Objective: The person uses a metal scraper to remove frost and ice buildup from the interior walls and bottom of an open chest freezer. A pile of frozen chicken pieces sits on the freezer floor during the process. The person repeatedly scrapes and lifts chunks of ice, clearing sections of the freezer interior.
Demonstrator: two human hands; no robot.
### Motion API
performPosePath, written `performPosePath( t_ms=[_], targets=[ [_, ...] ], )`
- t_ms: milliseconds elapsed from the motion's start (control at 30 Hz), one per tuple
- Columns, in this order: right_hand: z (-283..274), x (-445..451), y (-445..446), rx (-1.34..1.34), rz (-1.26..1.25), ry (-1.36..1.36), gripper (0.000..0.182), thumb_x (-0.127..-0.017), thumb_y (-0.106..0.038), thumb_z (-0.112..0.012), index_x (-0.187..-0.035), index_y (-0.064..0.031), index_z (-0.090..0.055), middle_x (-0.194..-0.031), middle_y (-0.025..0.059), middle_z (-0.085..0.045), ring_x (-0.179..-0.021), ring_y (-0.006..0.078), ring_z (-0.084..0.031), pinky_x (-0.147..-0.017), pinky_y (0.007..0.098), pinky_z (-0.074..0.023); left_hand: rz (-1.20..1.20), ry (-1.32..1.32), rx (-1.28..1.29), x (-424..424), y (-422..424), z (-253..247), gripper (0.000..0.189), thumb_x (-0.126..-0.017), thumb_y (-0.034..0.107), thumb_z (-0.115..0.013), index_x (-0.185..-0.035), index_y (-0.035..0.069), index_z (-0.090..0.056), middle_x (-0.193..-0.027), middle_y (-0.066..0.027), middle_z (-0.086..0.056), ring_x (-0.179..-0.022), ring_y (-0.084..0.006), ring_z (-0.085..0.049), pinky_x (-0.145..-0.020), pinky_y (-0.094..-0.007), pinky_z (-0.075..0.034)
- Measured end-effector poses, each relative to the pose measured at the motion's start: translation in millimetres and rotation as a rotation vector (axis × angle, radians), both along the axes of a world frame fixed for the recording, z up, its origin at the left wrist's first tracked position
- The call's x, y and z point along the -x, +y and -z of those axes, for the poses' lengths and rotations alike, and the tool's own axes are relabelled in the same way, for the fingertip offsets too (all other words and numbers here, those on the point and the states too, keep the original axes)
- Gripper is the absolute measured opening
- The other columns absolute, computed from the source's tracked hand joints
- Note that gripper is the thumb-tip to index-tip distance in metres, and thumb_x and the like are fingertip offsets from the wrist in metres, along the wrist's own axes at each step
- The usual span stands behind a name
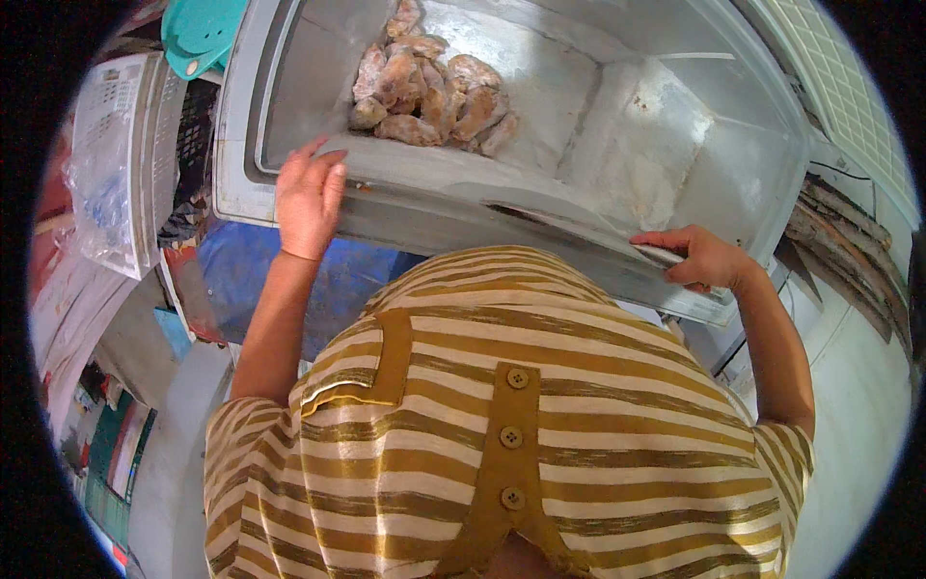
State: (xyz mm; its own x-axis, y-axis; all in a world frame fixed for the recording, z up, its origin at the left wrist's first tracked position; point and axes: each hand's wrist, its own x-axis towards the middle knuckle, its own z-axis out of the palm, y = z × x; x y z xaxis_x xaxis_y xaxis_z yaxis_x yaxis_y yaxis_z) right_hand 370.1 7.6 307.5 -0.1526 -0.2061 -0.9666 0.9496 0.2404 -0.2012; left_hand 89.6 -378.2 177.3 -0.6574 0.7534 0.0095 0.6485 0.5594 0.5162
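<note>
Before me stands an open, deep grey chest (419,206), which looks like a chest freezer. A heap of brownish lumps of food (434,94) with a pale coating lies on its floor at the far left; their exact kind is unclear. My left hand (311,195) is over the near rim by the left corner, fingers spread and holding nothing; whether it touches the rim is unclear. At the right part of the near rim, my right hand (705,257) grips the handle of a long knife (550,217). Its dark, narrow blade points left along the rim.
A white plastic crate (119,94) with a clear plastic bag (108,199) stands at the left. Near the far left corner is a teal plastic item (202,36). Blue sheeting (289,271) hangs below the chest's left side. Rough wood slabs (846,246) lie at the right.
</note>
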Motion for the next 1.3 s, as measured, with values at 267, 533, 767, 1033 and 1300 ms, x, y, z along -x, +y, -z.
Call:
performPosePath(
  t_ms=[267, 533, 767, 1033, 1300],
  targets=[
    [26, 17, -12, 0.077, 0.036, 0.042, 0.067, -0.070, -0.003, -0.056, -0.134, -0.0200, -0.049, -0.074, 0.0017, -0.059, -0.047, 0.0088, -0.047, -0.045, 0.0245, -0.0416, 0.018, 0.105, 0.199, 1, -13, 21, 0.026, -0.092, 0.028, -0.048, -0.101, 0.011, -0.067, -0.119, -0.0070, -0.058, -0.110, -0.0237, -0.053, -0.107, -0.0463, -0.025],
    [90, 24, -9, 0.188, 0.021, 0.101, 0.068, -0.070, -0.001, -0.054, -0.135, -0.0211, -0.049, -0.086, 0.0018, -0.060, -0.057, 0.0089, -0.049, -0.052, 0.0245, -0.0428, 0.001, 0.123, 0.258, 1, -5, 22, 0.028, -0.093, 0.029, -0.046, -0.099, 0.012, -0.067, -0.115, -0.0039, -0.061, -0.106, -0.0228, -0.055, -0.104, -0.0428, -0.030],
    [101, -15, 31, 0.240, -0.120, 0.404, 0.070, -0.068, -0.004, -0.055, -0.136, -0.0216, -0.047, -0.103, 0.0030, -0.063, -0.069, 0.0137, -0.056, -0.064, 0.0275, -0.0481, 0.011, 0.137, 0.298, -2, -4, 18, 0.029, -0.093, 0.029, -0.044, -0.099, 0.011, -0.066, -0.114, -0.0043, -0.061, -0.106, -0.0237, -0.055, -0.102, -0.0422, -0.032],
    [139, 22, 14, 0.277, -0.110, 0.113, 0.071, -0.070, 0.001, -0.052, -0.137, -0.0247, -0.047, -0.078, 0.0011, -0.058, -0.046, 0.0081, -0.043, -0.045, 0.0233, -0.0405, 0.040, 0.182, 0.322, -1, 0, 21, 0.029, -0.093, 0.028, -0.045, -0.096, 0.010, -0.067, -0.112, -0.0061, -0.062, -0.104, -0.0259, -0.056, -0.100, -0.0427, -0.034],
    [132, -3, -7, 0.334, 0.098, 0.155, 0.064, -0.075, -0.011, -0.062, -0.136, -0.0242, -0.047, -0.089, 0.0036, -0.062, -0.053, 0.0103, -0.049, -0.050, 0.0240, -0.0444, 0.059, 0.202, 0.357, -1, -1, 21, 0.028, -0.093, 0.026, -0.044, -0.095, 0.011, -0.067, -0.111, -0.0061, -0.063, -0.103, -0.0262, -0.056, -0.097, -0.0426, -0.036]
  ],
)
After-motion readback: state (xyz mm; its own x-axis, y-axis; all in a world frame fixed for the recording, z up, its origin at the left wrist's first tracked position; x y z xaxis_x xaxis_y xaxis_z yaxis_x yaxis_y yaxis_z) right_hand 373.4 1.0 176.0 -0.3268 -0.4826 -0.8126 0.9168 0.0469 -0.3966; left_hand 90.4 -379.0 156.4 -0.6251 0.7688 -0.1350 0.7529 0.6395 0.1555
